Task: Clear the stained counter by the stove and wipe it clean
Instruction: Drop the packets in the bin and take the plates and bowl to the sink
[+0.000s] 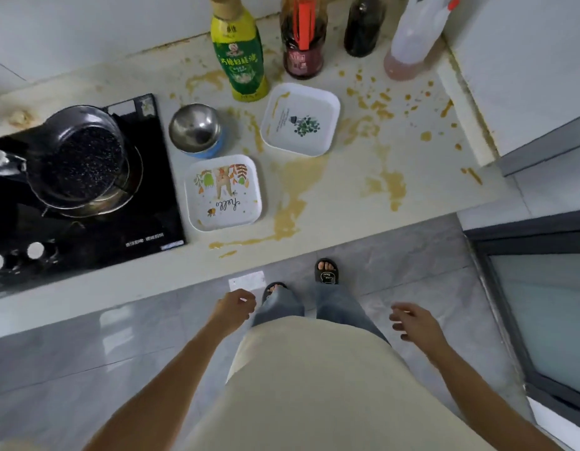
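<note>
Head view, so everything's seen from above: the pale surface beside the stove is splattered with brownish-yellow stains, pooled thickest toward the front edge and speckled out to the right. Two square white plates are parked on it, the "hello" plate just beside the stove and the plant-print plate further back. A steel bowl is sat between them and the stove. Lined up at the back are a green-labelled bottle, a dark-red bottle, a black bottle and a clear jug. A dark pot is left on the burner. Both hands are held low over the floor, well apart from the surface: left hand loosely curled, right hand spread open, nothing in either grip.
</note>
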### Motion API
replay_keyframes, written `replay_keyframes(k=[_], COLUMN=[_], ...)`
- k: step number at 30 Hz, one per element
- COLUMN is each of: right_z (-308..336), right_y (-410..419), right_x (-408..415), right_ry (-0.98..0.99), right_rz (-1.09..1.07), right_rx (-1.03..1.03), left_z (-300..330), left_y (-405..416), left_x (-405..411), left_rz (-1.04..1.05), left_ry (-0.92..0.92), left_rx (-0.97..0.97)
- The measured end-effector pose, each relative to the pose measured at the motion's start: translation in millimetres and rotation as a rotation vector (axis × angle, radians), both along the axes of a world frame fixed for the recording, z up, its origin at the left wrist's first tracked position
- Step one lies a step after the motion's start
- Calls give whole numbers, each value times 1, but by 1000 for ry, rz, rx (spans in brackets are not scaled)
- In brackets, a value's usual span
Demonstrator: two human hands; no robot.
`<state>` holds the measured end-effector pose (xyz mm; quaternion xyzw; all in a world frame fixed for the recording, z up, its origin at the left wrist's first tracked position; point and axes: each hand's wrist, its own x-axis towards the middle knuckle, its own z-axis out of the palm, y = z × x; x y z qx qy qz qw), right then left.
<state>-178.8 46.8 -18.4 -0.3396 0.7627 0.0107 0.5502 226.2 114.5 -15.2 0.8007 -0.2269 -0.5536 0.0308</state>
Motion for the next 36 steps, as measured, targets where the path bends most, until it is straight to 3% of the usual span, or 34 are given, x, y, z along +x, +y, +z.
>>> replay_keyframes(k=[4, 9, 16, 20, 26, 36], right_z=[7, 24, 32, 26, 14, 1], right_y=[-75, -162, -269, -313, -354, -369], right_x=[14, 68, 163, 209, 239, 255], right_ry=[-77, -222, -279, -183, 115, 308], right_rz=[181, 204, 166, 115, 238, 400], right_rx=[-96, -170, -346, -405, -459, -561], left_z=[4, 18, 37, 37, 18, 0], left_y=[17, 17, -54, -97, -140, -164], left_x=[-8, -2, 49, 76, 102, 111], left_rz=[176, 349, 521, 526, 462, 322], left_ry=[-26, -148, -419, -503, -568, -695], left_rx=[7, -164, -402, -423, -367, -296])
